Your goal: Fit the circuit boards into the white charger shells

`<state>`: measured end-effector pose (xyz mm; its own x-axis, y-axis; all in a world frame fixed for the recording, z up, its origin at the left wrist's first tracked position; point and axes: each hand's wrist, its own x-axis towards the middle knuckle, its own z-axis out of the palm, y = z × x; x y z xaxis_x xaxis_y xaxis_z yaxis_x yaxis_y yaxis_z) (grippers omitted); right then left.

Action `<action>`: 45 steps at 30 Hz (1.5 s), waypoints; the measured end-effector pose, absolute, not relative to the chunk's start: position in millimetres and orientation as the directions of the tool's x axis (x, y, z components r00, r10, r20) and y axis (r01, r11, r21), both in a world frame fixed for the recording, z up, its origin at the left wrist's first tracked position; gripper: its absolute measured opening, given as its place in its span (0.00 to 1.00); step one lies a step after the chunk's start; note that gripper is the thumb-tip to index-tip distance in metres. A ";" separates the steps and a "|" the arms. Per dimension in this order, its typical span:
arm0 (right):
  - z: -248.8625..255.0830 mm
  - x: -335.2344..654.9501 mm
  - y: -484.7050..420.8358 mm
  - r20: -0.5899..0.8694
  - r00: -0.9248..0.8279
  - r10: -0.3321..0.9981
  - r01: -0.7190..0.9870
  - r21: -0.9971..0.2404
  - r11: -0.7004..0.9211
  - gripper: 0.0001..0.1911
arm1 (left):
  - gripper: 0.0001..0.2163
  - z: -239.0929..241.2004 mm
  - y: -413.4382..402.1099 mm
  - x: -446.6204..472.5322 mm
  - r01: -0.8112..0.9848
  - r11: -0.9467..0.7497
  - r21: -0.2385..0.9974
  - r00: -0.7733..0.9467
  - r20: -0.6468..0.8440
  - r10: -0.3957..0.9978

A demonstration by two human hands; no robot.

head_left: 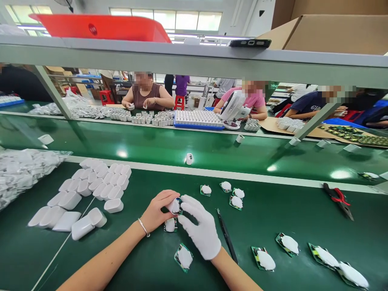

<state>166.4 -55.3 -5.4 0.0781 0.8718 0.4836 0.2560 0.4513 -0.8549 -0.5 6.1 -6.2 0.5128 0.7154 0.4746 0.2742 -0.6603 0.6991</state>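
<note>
In the head view, the person's bare left hand [156, 211] grips a small white casing [172, 207], held above the green bench [145, 266] with its open end toward the right hand [201, 230]. That one wears a white glove, its thumb and fingers parted and the fingertips at the casing's open end; whether they grip anything, I cannot tell. A circuit board with a white pad [170, 225] lies just below the casing, another board [184, 257] nearer the person. Black tweezers [226, 235] lie beside the glove; grouped white casings [112, 182] stand to the left.
</note>
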 end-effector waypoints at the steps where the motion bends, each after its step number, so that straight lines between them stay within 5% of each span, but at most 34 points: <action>1: -1.6 166.4 -54.5 0.406 0.115 0.907 0.151 -0.909 0.388 0.13 | 0.19 -4.8 5.3 -0.1 0.268 -0.647 0.714 0.524 0.456 0.720; 5: 8.7 165.0 -49.4 0.031 0.055 0.998 -0.264 -0.963 0.044 0.22 | 0.22 2.2 1.5 3.3 0.226 -0.639 0.736 0.572 0.430 0.698; 8: 12.6 163.3 -46.9 -0.098 -0.068 0.993 -0.352 -0.929 -0.116 0.25 | 0.25 7.3 -0.8 5.2 0.212 -0.631 0.746 0.593 0.415 0.690; 18: 19.4 156.9 -56.0 -0.107 0.135 0.985 -0.295 -0.953 -0.063 0.15 | 0.25 15.5 -9.5 8.2 0.190 -0.540 0.820 0.609 0.333 0.720; 24: 18.1 154.5 -57.5 -0.125 0.104 0.987 -0.294 -0.952 -0.090 0.20 | 0.24 17.3 -7.7 6.4 0.141 -0.446 0.884 0.636 0.265 0.725; 27: 26.7 164.1 -56.3 -0.056 0.130 0.990 -0.084 -0.995 -0.045 0.24 | 0.24 18.3 -6.2 4.2 0.123 -0.367 0.922 0.660 0.200 0.724; 29: 36.6 180.9 -56.2 0.007 0.274 0.962 0.320 -0.944 -0.084 0.21 | 0.24 17.3 -4.6 2.7 0.130 -0.324 0.937 0.676 0.155 0.720; 31: 46.2 204.7 -58.1 -0.007 0.428 0.904 0.675 -0.663 -0.325 0.17 | 0.24 14.0 -1.7 1.2 0.161 -0.286 0.945 0.678 0.104 0.728; 33: 51.8 228.6 -62.0 -0.208 0.487 0.848 0.773 -0.349 -0.530 0.15 | 0.24 8.5 2.4 -0.3 0.207 -0.244 0.947 0.662 0.048 0.748; 35: 51.9 244.3 -66.2 -0.422 0.415 0.806 0.809 -0.235 -0.539 0.11 | 0.24 1.8 7.1 -1.6 0.247 -0.204 0.947 0.639 -0.001 0.769; 37: 48.0 247.6 -68.5 -0.509 0.295 0.809 0.827 -0.288 -0.483 0.11 | 0.24 -4.8 11.5 -2.6 0.265 -0.168 0.949 0.628 -0.038 0.778; 39: 42.7 240.8 -67.5 -0.441 0.199 0.875 0.819 -0.416 -0.395 0.10 | 0.25 -10.2 15.1 -3.6 0.265 -0.146 0.953 0.636 -0.059 0.770; 42: 37.0 225.8 -60.4 -0.164 0.100 0.981 0.769 -0.613 -0.180 0.07 | 0.27 -15.4 19.3 -5.6 0.245 -0.128 0.961 0.663 -0.069 0.746; 45: 35.6 217.5 -49.7 0.095 -0.003 0.995 0.787 -0.614 0.061 0.08 | 0.29 -17.6 22.6 -8.2 0.212 -0.098 0.972 0.697 -0.080 0.712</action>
<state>217.5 -49.7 35.6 -0.0034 0.9955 0.0951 0.7868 0.0614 -0.6141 -8.2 22.6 -17.6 0.6974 0.7122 -0.0800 0.2119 -0.0983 0.9723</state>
